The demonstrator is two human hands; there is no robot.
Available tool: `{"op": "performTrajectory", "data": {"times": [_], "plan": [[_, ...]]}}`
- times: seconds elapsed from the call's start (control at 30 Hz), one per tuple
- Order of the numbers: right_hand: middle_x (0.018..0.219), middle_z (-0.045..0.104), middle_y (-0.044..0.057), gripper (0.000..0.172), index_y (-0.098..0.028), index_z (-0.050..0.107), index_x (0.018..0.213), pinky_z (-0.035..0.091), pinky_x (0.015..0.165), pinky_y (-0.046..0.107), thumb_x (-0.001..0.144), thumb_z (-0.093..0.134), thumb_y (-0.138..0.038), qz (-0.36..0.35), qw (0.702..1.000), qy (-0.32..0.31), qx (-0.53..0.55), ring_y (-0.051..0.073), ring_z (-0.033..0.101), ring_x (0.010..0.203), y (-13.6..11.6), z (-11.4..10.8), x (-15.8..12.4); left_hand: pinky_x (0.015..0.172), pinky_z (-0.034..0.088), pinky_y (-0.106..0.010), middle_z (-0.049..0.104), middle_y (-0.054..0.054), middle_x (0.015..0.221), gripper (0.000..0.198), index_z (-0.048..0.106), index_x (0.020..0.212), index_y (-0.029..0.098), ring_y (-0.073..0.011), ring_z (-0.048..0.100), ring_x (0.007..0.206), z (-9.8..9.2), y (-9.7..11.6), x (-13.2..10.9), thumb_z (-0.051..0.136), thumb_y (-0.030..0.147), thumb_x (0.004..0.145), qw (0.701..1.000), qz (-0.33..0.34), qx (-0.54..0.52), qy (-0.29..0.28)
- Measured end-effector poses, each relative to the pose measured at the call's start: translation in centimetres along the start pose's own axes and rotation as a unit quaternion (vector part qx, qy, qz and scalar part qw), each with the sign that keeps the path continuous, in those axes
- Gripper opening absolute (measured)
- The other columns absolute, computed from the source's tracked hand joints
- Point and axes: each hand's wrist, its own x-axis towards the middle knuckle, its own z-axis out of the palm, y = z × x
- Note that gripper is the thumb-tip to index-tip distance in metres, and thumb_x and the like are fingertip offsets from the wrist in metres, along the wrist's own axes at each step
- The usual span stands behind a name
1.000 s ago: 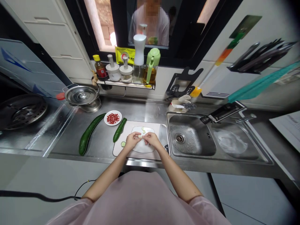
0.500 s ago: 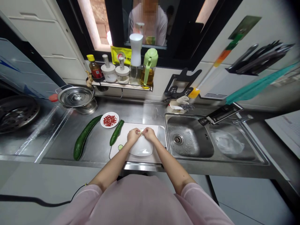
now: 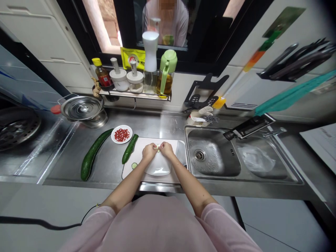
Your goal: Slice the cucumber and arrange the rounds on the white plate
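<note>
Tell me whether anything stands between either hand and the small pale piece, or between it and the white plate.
Nothing visible: the left hand and right hand both pinch the small pale piece, and no object shows between it and the white plate, with that space partly hidden.

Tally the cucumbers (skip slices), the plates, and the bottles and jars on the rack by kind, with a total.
Cucumbers: 2 (long cucumber, short cucumber)
Plates: 2 (round plate, square plate)
Bottles: 3 (yellow-capped bottle, white-topped bottle, green-topped bottle)
Jars: 2 (left jar, right jar)
Total: 9
</note>
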Motion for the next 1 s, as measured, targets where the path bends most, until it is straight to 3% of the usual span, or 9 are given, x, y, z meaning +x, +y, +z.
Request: {"op": "performTrajectory", "data": {"times": [0.23, 0.5, 1.0], "plan": [[0.076, 0.065, 0.002, 0.004, -0.018, 0.062, 0.076, 0.033, 0.061, 0.021, 0.076, 0.065, -0.021, 0.007, 1.0, -0.002, -0.03, 0.013, 0.055, 0.069, -0.3, -0.1, -0.2, 0.072, 0.041, -0.026, 0.069, -0.004, 0.097, 0.016, 0.069, 0.092, 0.025, -0.0191, 0.062, 0.089, 0.2, -0.1, 0.2, 0.064, 0.026, 0.077, 1.0, 0.012, 0.021, 0.004], [0.086, 0.067, 0.006, 0.013, -0.022, 0.061, 0.085, 0.035, 0.061, 0.024, 0.078, 0.065, -0.032, 0.044, 0.995, -0.001, -0.092, 0.018, 0.061, 0.079, -0.6, -0.5, -0.4, 0.075, 0.043, -0.027, 0.058, -0.006, 0.111, 0.017, 0.068, 0.095, 0.025, -0.0187, 0.061, 0.091, 0.6, -0.6, 0.4, 0.063, 0.027, 0.078, 0.999, 0.026, 0.04, 0.018], [0.084, 0.067, 0.003, 0.013, -0.022, 0.061, 0.086, 0.032, 0.06, 0.022, 0.082, 0.06, -0.034, 0.056, 0.996, 0.029, -0.06, 0.015, 0.058, 0.073, 1.0, -1.5, -1.6, 0.078, 0.041, -0.026, 0.059, -0.004, 0.102, 0.014, 0.065, 0.09, 0.023, -0.0179, 0.059, 0.093, 0.3, -0.8, -0.2, 0.061, 0.033, 0.082, 0.999, 0.039, 0.003, 0.037]]}}
